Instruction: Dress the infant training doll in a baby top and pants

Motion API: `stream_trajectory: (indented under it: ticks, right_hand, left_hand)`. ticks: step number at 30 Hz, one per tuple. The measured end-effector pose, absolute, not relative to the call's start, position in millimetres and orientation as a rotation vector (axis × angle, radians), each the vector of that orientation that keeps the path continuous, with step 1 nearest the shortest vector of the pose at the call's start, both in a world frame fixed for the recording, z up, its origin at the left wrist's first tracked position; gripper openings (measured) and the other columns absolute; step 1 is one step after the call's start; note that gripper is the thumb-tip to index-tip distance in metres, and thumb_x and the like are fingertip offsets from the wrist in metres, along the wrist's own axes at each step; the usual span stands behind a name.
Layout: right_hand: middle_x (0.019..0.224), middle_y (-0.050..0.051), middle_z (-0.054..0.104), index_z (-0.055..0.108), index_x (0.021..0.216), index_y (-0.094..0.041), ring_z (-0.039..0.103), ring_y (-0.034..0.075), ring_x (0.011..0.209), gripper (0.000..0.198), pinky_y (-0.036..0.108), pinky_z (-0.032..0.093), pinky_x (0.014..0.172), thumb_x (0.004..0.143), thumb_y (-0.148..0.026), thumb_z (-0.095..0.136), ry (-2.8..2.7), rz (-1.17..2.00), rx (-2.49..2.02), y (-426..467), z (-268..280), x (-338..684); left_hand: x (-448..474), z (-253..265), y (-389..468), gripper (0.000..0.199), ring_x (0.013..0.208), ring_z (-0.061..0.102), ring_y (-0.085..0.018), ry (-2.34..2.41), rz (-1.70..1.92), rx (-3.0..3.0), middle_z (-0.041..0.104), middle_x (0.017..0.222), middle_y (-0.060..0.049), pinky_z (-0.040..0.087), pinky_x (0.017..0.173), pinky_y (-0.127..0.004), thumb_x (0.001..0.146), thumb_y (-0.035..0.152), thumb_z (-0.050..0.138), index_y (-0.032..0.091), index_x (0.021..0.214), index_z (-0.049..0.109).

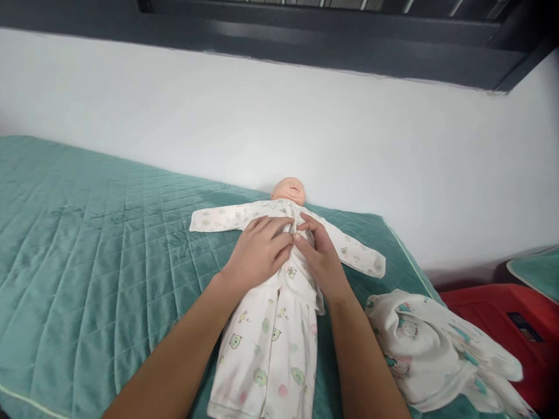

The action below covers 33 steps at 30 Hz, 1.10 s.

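Observation:
A baby doll (288,190) lies on its back on a green quilted mat (109,244), its head close to the wall. It wears a white printed top (356,251) with long sleeves spread to both sides, and white printed trousers (271,349). My left hand (264,247) and my right hand (318,247) meet at the front opening of the top, on the doll's chest. Both hands have their fingertips pinched on the edges of the top there. Any fastener between the fingers is too small to make out.
A crumpled white printed garment (428,349) lies on the mat to the right of my right forearm. Beyond the mat's right edge stands a red plastic container (489,308). A white wall (218,116) rises behind the doll, under a dark window frame (262,35).

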State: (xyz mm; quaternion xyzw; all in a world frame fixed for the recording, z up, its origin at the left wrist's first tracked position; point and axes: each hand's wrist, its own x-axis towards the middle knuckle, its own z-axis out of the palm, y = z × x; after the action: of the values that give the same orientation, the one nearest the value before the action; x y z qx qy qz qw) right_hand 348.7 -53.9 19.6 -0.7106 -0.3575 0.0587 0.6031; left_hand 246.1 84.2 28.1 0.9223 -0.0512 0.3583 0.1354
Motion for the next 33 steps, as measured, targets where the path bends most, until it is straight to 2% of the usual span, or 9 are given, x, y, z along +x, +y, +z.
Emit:
stream_trajectory:
  ticks: [5,9,12,16,22,26,30,33]
  right_hand:
    - [0.146,0.003,0.05,0.063,0.088,-0.024,0.042,0.022,0.137,0.019,0.043,0.026,0.117,0.085,-0.043,0.064,-0.747,0.132,-1.667,-50,26,342]
    - [0.145,0.003,0.051,0.066,0.083,-0.024,0.045,0.024,0.135,0.016,0.043,0.029,0.115,0.083,-0.039,0.065,-0.664,0.119,-1.701,-48,30,337]
    - [0.145,0.004,0.052,0.068,0.078,-0.024,0.045,0.025,0.135,0.012,0.043,0.03,0.114,0.08,-0.035,0.066,-0.67,0.101,-1.724,-48,31,336]
    - [0.144,0.003,0.053,0.07,0.076,-0.024,0.048,0.027,0.133,0.01,0.044,0.033,0.111,0.078,-0.034,0.068,-0.648,0.117,-1.697,-50,27,340]
    - [0.143,-0.001,0.055,0.069,0.071,-0.023,0.048,0.028,0.133,0.017,0.044,0.028,0.116,0.08,-0.037,0.067,-0.587,0.237,-1.517,-54,24,344]
    - [0.137,0.001,0.06,0.074,0.084,-0.023,0.051,0.028,0.13,0.017,0.043,0.035,0.113,0.078,-0.038,0.068,-0.488,0.295,-1.364,-55,24,345]
    - [0.119,0.004,0.071,0.073,0.108,-0.022,0.061,0.028,0.116,0.035,0.043,0.047,0.102,0.079,-0.041,0.066,-0.462,0.334,-1.277,-51,24,344]
    - [0.112,0.004,0.073,0.07,0.115,-0.023,0.067,0.027,0.106,0.04,0.042,0.053,0.093,0.08,-0.043,0.063,-0.466,0.32,-1.314,-51,26,343]
  left_hand:
    - [247,26,84,0.021,0.115,0.059,-0.021,-0.131,1.075,2.627,0.066,0.125,-0.005,0.044,0.096,-0.04,0.098,0.026,0.046,0.023,0.103,0.066]
    - [248,25,87,0.015,0.119,0.057,-0.02,-0.12,0.988,2.467,0.065,0.127,-0.003,0.042,0.102,-0.04,0.095,0.03,0.054,0.024,0.099,0.067]
    - [246,27,91,0.013,0.124,0.053,-0.021,-0.095,0.863,2.352,0.063,0.132,-0.001,0.039,0.107,-0.043,0.091,0.024,0.057,0.026,0.096,0.069]
    - [243,30,93,0.027,0.128,0.05,-0.02,-0.064,0.755,2.294,0.06,0.135,0.002,0.036,0.11,-0.043,0.091,0.013,0.048,0.027,0.097,0.07]
    - [243,32,92,0.025,0.127,0.051,-0.02,-0.063,0.752,2.31,0.061,0.135,0.003,0.036,0.11,-0.042,0.088,0.011,0.049,0.026,0.094,0.068]
    - [243,31,93,0.02,0.127,0.051,-0.02,-0.068,0.754,2.306,0.06,0.135,0.002,0.035,0.11,-0.042,0.086,0.012,0.052,0.025,0.092,0.066]
    - [243,30,93,0.019,0.126,0.052,-0.021,-0.078,0.771,2.273,0.062,0.133,-0.001,0.036,0.11,-0.044,0.084,0.011,0.051,0.024,0.089,0.065]
    - [243,31,92,0.017,0.125,0.053,-0.022,-0.062,0.77,2.15,0.062,0.131,-0.003,0.038,0.109,-0.045,0.083,0.012,0.051,0.023,0.086,0.063]
